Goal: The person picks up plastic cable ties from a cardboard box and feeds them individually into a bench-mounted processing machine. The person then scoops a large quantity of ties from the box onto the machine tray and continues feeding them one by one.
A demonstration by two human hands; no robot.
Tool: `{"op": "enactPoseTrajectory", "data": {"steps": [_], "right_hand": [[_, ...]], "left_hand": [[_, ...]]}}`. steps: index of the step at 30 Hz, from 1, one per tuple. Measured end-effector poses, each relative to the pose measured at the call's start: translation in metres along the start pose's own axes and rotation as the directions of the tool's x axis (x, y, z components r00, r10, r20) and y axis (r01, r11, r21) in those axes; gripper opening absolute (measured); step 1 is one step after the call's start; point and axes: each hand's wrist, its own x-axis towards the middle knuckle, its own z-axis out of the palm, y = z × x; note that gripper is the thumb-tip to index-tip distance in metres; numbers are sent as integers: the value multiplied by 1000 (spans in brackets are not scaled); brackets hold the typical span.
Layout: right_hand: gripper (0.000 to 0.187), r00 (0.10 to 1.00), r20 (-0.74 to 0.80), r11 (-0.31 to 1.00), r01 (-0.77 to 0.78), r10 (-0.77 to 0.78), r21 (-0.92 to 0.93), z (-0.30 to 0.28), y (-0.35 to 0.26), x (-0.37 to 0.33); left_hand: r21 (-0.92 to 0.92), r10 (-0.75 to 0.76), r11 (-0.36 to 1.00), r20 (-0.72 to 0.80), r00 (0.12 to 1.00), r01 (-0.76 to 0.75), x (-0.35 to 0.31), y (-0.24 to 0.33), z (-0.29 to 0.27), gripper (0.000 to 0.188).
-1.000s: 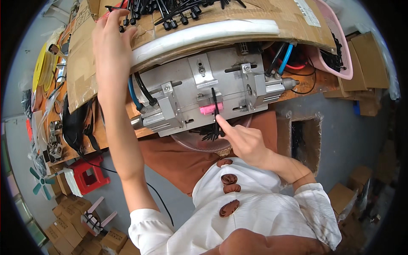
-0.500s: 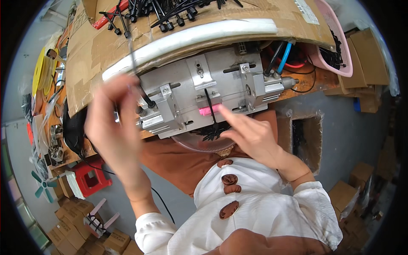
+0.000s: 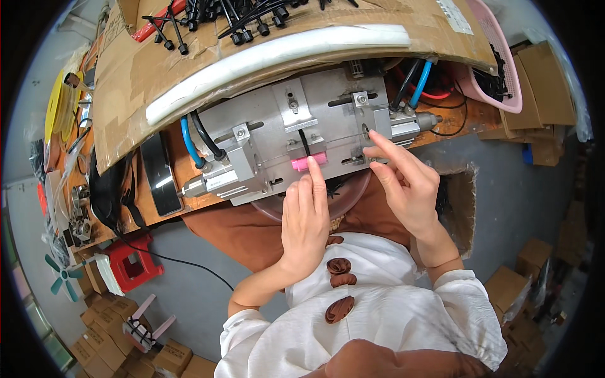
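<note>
A metal fixture plate (image 3: 340, 135) lies before me, with a clamp block at each side and a bracket in the middle. A thin black strip (image 3: 304, 140) runs from the bracket over a pink block (image 3: 301, 164). My left hand (image 3: 305, 217) has its index finger stretched out, the tip at the strip and pink block; its thumb is hidden. My right hand (image 3: 408, 186) is open beside the right clamp block (image 3: 376, 120), fingers apart, with nothing visible in them. A clear bowl (image 3: 353, 198) with black pieces sits below the plate, partly behind my left hand.
A cardboard sheet (image 3: 126, 107) with white foam padding (image 3: 277, 53) overhangs the fixture. Black parts with long stems (image 3: 236, 25) lie on top. A pink basket (image 3: 513, 75) stands right; a phone (image 3: 159, 173) lies left. Blue and black hoses (image 3: 192, 145) enter the clamps.
My left hand has come from the fixture's left side to the pink block. My right hand has left the block and moved right to the clamp. The strip's lower end is now covered.
</note>
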Motion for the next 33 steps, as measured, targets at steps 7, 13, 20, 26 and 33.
{"op": "enactPoseTrajectory", "data": {"steps": [7, 13, 20, 26, 33], "right_hand": [[43, 1000, 14, 1000, 20, -20, -18, -6, -3, 2], [33, 974, -21, 968, 223, -227, -113, -6, -6, 30], [19, 778, 52, 640, 551, -626, -535, 24, -26, 175], [20, 797, 332, 627, 603, -504, -493, 29, -3, 263], [8, 855, 373, 913, 405, -360, -47, -30, -1, 253]], "left_hand": [[54, 23, 998, 20, 1000, -24, 4, 0, -10, 67], [14, 49, 999, 84, 995, -50, 4, -3, -21, 66], [-110, 86, 986, -315, 945, -127, 122, -60, -88, 38], [-122, 51, 990, -163, 985, -72, 196, -114, -85, 26], [-249, 187, 949, -53, 981, -194, 190, -120, -102, 19]]}}
